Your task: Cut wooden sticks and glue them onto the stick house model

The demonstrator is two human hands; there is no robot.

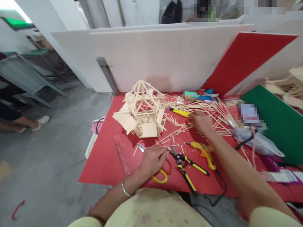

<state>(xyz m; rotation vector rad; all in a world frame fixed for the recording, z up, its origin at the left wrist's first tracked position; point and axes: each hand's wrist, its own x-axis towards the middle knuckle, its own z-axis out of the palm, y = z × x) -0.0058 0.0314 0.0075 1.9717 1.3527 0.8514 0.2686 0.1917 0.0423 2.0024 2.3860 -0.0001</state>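
Note:
My right hand (201, 122) is closed at the rear end of a yellow utility knife (181, 112), whose dark tip points left toward the wooden model. My left hand (153, 160) lies over a pair of scissors (161, 176) with red and yellow handles; its fingers are curled, and what they hold, if anything, is hidden. Just right of that hand are black-and-yellow shears (183, 164), blades apart. A yellow glue gun (203, 153) lies under my right forearm. The tower-like model (143, 110) of thin wooden sticks stands upright beyond my left hand.
Loose sticks (213, 115) and offcuts cover the back right of the red table (99, 170). A clear ruler (121, 154) lies at left. White boards (153, 56) stand behind, and a green board (276, 123) leans at right. The glue gun's cord (222, 186) drops over the front edge.

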